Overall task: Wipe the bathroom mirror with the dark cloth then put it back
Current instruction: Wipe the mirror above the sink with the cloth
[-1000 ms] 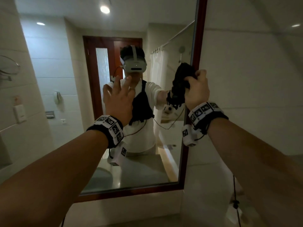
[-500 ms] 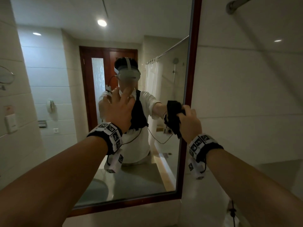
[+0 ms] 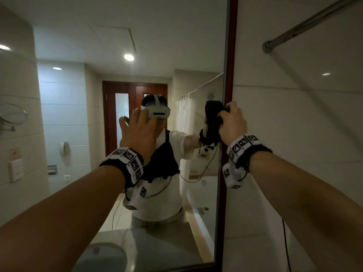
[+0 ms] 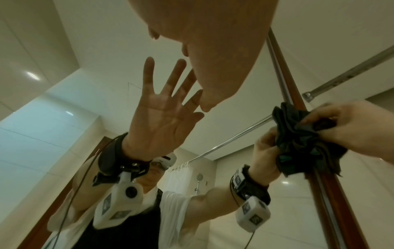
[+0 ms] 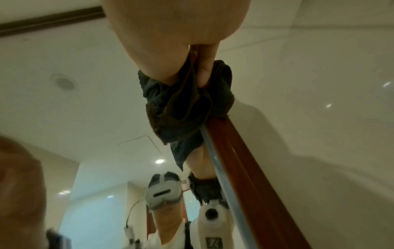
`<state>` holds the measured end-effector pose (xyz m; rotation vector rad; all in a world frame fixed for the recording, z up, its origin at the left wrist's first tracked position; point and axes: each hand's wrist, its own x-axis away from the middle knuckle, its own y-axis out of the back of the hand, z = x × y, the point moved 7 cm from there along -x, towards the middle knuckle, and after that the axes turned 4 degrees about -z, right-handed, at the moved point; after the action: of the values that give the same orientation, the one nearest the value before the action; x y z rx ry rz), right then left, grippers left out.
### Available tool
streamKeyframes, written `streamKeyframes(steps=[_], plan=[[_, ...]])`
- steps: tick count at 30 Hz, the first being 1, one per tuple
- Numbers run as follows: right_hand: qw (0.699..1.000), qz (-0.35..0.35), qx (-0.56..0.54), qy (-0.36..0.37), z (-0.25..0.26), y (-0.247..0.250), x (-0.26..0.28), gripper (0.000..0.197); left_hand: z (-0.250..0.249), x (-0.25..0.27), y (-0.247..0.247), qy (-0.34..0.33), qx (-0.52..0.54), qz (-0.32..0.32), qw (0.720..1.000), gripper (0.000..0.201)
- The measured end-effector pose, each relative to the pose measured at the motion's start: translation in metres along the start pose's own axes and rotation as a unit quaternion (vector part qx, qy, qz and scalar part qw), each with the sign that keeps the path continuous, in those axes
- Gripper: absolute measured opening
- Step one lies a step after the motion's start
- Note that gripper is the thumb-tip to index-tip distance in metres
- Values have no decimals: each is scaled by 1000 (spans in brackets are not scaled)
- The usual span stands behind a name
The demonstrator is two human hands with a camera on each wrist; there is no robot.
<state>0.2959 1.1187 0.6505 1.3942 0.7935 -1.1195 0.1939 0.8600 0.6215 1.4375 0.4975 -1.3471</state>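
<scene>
The bathroom mirror [image 3: 78, 114] fills the left of the head view, edged by a red-brown wooden frame [image 3: 228, 75]. My right hand [image 3: 232, 122] grips the bunched dark cloth [image 3: 213, 118] and holds it against the glass at the mirror's right edge, partly over the frame. In the right wrist view the cloth [image 5: 185, 104] hangs crumpled under my fingers [image 5: 204, 70], beside the frame [image 5: 245, 160]. My left hand [image 3: 137, 126] is raised flat to the glass with fingers spread and holds nothing. Its reflection [image 4: 160, 114] shows an open palm, and the cloth [image 4: 302, 139] is at the right.
A metal rail [image 3: 306, 24] crosses the tiled wall [image 3: 294, 114] at the upper right. The glass reflects a counter and sink [image 3: 102, 256] low down, a door and a shower curtain. A thin cable [image 3: 286, 242] hangs below my right forearm.
My right hand slid the cloth down the mirror's right edge, then back up. The left hand stayed flat at the glass. The head view tilted upward.
</scene>
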Motion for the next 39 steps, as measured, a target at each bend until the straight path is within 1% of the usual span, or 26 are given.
streamKeyframes(steps=[2,4,6,9,10,14,16,18,22,25,28,30,32,34,39], plan=[[1000,-10,5,-7,3,11,-30,18,2,-9,1,1,-11,5,1000,59],[1000,-6,15,-23,5,16,-50,18,4,-14,1,8,-14,9,1000,63],[999,-1,17,-34,5,15,-54,19,4,-17,2,14,-13,13,1000,70],[1000,-1,5,-12,2,10,-37,19,0,-22,5,16,-23,16,999,77],[1000,7,3,-5,1,6,-27,18,-3,-23,7,15,-24,19,999,74],[998,57,19,25,-3,-9,11,14,-14,-37,17,26,1,12,1000,46],[997,64,19,32,-4,-10,14,16,-16,-45,23,34,6,7,999,41],[998,59,13,37,-5,-10,7,15,-16,-51,27,28,20,-17,999,41],[999,14,-13,36,-6,-1,-16,17,-19,-59,28,-9,36,-59,998,42],[999,-13,-23,32,-3,12,-46,19,-17,-64,26,-4,28,-53,998,48],[999,-33,-19,39,-2,29,-94,18,-17,-67,28,2,22,-52,998,52],[999,-29,-18,37,0,36,-123,18,-16,-68,27,6,19,-49,999,52],[999,-30,-17,21,1,37,-136,19,-15,-68,26,9,17,-46,999,53],[999,-29,-16,10,1,35,-130,18,-17,-68,26,8,23,-43,999,55],[999,-1,-17,48,-5,20,-81,13,-16,-69,27,10,19,-41,999,60]])
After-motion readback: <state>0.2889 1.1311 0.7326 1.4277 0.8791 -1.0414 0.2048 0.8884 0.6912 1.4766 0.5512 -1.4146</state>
